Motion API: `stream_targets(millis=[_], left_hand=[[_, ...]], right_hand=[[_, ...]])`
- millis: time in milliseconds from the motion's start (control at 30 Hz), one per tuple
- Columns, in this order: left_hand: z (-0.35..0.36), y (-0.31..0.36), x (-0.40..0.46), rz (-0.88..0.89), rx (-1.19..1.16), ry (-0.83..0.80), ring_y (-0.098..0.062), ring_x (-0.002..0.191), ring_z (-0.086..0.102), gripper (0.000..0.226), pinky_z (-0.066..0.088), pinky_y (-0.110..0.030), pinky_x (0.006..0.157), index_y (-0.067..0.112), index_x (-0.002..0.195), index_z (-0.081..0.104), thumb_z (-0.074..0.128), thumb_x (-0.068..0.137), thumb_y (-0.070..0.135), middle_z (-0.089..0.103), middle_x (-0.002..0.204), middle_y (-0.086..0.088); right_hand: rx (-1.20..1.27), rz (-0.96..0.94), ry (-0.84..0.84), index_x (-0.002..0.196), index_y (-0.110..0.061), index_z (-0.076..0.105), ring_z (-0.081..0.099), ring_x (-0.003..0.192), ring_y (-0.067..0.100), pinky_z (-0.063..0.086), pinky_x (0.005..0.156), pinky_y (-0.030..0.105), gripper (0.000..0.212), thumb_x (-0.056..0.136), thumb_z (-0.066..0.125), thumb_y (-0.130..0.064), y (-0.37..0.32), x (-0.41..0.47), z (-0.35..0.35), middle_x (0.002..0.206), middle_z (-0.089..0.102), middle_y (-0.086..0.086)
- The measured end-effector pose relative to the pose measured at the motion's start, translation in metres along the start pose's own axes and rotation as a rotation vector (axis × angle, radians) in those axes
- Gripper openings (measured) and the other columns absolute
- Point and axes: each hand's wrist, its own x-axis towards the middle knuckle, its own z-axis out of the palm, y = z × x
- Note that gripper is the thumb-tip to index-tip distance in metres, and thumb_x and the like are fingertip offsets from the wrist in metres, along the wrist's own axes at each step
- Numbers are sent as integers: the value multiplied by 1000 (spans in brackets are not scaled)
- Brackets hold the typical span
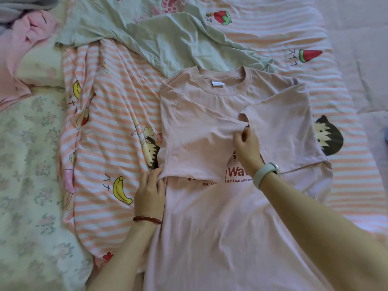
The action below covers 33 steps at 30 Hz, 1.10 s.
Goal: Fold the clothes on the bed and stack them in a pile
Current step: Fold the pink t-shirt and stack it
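The fingers (241,138) of the right hand (248,149) are pinching the edge of a sleeve at the middle of the pink T-shirt (220,217); the left hand (150,191) has its fingers curled round the hem of the other sleeve at the shirt's left side, thumb on top; both sleeves lie folded inward over the chest, partly covering the dark red print. The shirt lies flat, collar away from the person, on the bed's striped sheet (117,122) with its banana and fruit drawings; a pale green T-shirt (168,38) sprawls unfolded just beyond the collar, its edge touching the pink one; a crumpled pink garment (23,38) sits at the far left over a floral quilt (27,164). A red bead bracelet (147,219) circles the left wrist; a pale band (265,172) circles the right.
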Motion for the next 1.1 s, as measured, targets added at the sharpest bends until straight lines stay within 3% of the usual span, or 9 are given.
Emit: stream_targets(millis=[100, 233, 400, 567, 667, 767, 867, 1000, 1100], left_hand=[[-2, 0, -1, -95, -34, 37, -41, 87, 60, 31, 48, -41, 73, -7, 105, 63, 52, 79, -18, 57, 101, -28], [-2, -12, -1, -276, 13, -172, -36, 106, 53, 36, 43, -37, 85, 7, 125, 54, 43, 91, 0, 50, 125, -17], [-5, -16, -1, -235, 26, -196, -31, 103, 55, 36, 46, -38, 84, 10, 127, 51, 52, 92, 14, 52, 120, -13], [-9, -24, -3, -300, -67, -8, -29, 89, 56, 26, 35, -20, 73, -1, 107, 61, 52, 84, -8, 61, 104, -15], [-18, -36, 0, -400, -72, 60, -29, 88, 57, 20, 34, -22, 72, -1, 101, 62, 52, 84, -7, 62, 96, -12], [-20, -43, 3, -401, -81, -41, -26, 90, 55, 20, 34, -23, 74, 1, 106, 60, 53, 87, -2, 52, 91, 2], [-22, -40, 7, -325, -175, -93, -9, 86, 47, 25, 31, -8, 69, 6, 110, 59, 60, 85, 2, 50, 95, 6], [-24, -43, 12, -337, -100, -121, -16, 82, 52, 15, 36, -18, 71, 8, 99, 67, 62, 85, 10, 61, 94, -3], [-22, -32, 29, -370, -99, -117, -25, 92, 56, 15, 41, -27, 81, 11, 97, 70, 62, 84, 13, 54, 96, -3]], right_hand=[[-119, -131, 5, 93, -14, 38, 41, 57, 11, 34, 47, 19, 5, 95, 35, -11, -10, 9, -2, 69, 42, -4], [-369, -16, -65, 124, -10, 41, 45, 63, 13, 27, 53, 27, 33, 92, 37, -8, 2, 11, -6, 82, 48, -8], [-59, 240, -109, 83, -11, 48, 39, 52, 17, 33, 44, 21, 8, 87, 43, -14, 13, 6, -9, 61, 42, 3], [79, 259, -123, 83, -3, 53, 43, 62, 47, 46, 68, 35, 12, 87, 47, -11, 4, 13, -8, 68, 44, 19], [24, 229, -176, 82, -21, 61, 43, 59, 22, 40, 56, 27, 21, 88, 45, -9, 1, 11, -3, 71, 47, 9], [31, 296, -188, 93, -13, 62, 50, 65, 24, 44, 60, 34, 17, 90, 46, -15, 3, 11, 4, 73, 52, 10], [-34, 241, -94, 75, -17, 48, 41, 52, 16, 37, 52, 30, 17, 90, 41, -16, 1, 16, 7, 62, 42, 0], [13, 150, 52, 99, -11, 46, 48, 60, 12, 46, 52, 28, 14, 96, 38, -23, -9, 17, 9, 79, 47, -3], [108, 262, -42, 111, -5, 55, 46, 60, 17, 45, 60, 36, 29, 95, 44, -26, -9, 11, 7, 72, 46, 1]])
